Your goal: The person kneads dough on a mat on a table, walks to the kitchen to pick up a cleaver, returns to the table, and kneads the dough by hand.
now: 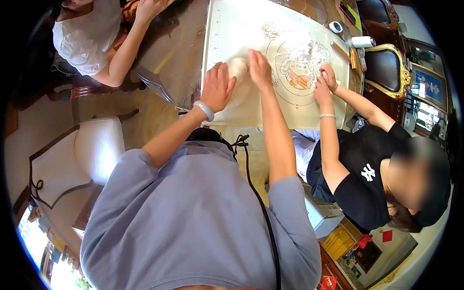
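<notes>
A pale, smooth ball of dough [238, 68] rests on a white printed mat [227, 29] near its left side. My left hand [217, 88], with a pale bangle at the wrist, lies along the dough's left side, fingers stretched out and thumb against it. On the other side, my right hand [260, 69] is held edge-down with straight fingers, close beside the dough; I cannot tell whether it touches. White flour [309, 52] is scattered over the mat's printed circles to the right.
A person in a black shirt [360, 166] works at the mat's right, their hands [326, 84] close together over it. Another person in a white top [87, 38] sits at the left. A rolling pin [340, 51] and a white cup [363, 42] are at the far right edge.
</notes>
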A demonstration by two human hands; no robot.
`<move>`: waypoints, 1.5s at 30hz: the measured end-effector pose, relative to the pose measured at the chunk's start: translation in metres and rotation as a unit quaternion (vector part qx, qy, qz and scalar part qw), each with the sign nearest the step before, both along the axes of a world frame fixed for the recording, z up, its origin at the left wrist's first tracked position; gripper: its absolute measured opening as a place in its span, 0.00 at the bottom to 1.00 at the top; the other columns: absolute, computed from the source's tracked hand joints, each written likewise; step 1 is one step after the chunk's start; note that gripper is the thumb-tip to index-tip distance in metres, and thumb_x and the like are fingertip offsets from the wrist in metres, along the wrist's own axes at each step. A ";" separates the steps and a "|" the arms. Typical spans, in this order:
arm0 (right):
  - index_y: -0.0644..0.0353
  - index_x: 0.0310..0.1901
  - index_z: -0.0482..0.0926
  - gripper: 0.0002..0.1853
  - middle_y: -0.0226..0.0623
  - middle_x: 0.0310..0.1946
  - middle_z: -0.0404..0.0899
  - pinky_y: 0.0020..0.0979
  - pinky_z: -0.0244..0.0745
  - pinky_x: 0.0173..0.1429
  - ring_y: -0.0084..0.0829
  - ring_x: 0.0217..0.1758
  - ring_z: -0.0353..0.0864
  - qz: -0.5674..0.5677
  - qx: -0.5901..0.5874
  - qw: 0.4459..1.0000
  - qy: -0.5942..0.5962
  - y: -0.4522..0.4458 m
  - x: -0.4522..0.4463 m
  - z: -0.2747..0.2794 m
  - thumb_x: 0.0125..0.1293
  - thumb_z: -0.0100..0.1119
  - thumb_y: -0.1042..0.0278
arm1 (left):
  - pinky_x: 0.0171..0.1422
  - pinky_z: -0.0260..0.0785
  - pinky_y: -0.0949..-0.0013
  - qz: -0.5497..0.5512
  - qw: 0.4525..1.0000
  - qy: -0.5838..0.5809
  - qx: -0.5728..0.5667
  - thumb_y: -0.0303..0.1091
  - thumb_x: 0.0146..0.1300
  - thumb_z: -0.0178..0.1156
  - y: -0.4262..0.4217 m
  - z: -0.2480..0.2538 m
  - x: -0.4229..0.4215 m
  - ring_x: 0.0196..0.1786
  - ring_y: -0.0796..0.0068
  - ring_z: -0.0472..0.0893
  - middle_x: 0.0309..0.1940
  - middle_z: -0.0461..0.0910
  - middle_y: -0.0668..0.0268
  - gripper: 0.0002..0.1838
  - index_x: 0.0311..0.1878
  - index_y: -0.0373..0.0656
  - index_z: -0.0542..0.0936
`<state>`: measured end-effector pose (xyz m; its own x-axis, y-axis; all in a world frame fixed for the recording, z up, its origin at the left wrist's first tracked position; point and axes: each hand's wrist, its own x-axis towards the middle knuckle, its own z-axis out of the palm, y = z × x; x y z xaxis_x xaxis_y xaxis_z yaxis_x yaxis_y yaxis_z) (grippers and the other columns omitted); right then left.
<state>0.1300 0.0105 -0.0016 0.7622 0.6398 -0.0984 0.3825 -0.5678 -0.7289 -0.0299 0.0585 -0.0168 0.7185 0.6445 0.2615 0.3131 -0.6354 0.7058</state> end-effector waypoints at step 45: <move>0.64 0.48 0.71 0.11 0.48 0.40 0.75 0.46 0.69 0.49 0.51 0.43 0.73 0.184 0.136 0.947 -0.225 0.000 -0.031 -0.013 0.66 0.46 0.71 | 0.53 0.60 0.58 -0.040 0.995 0.059 0.073 0.40 0.60 0.51 0.035 0.006 0.021 0.46 0.62 0.72 0.37 0.76 0.63 0.11 0.39 0.46 0.76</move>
